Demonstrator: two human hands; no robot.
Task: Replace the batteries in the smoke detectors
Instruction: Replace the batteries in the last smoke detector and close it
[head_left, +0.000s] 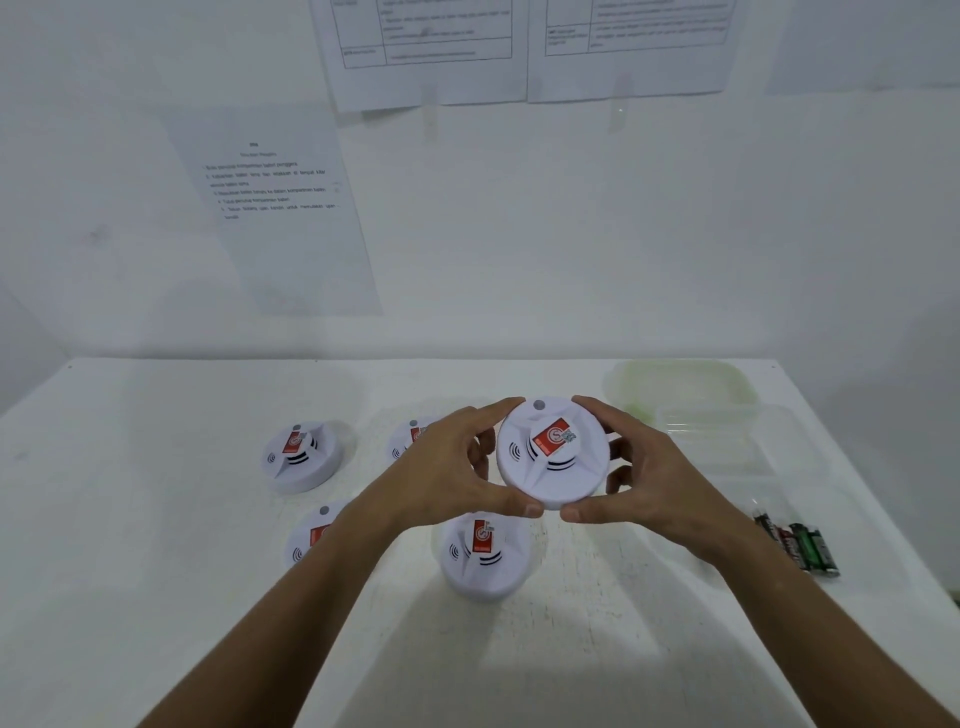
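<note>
Holding one smoke detector (552, 453), face up, above the white table (156, 597): left hand (457, 467) and right hand (649, 478) both grip its rim. Batteries (797, 543) lie right of it. Step: likely opening; next, turn over or twist apart.

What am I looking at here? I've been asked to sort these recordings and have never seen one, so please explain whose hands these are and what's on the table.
There is no machine. A person wears a camera on the head, looking down at their own hands. The left hand and right hand grip one white smoke detector by its rim, lifted above the white table. Four more detectors sit on the table. To the right lie batteries and clear plastic containers. Printed sheets hang on the wall.
</note>
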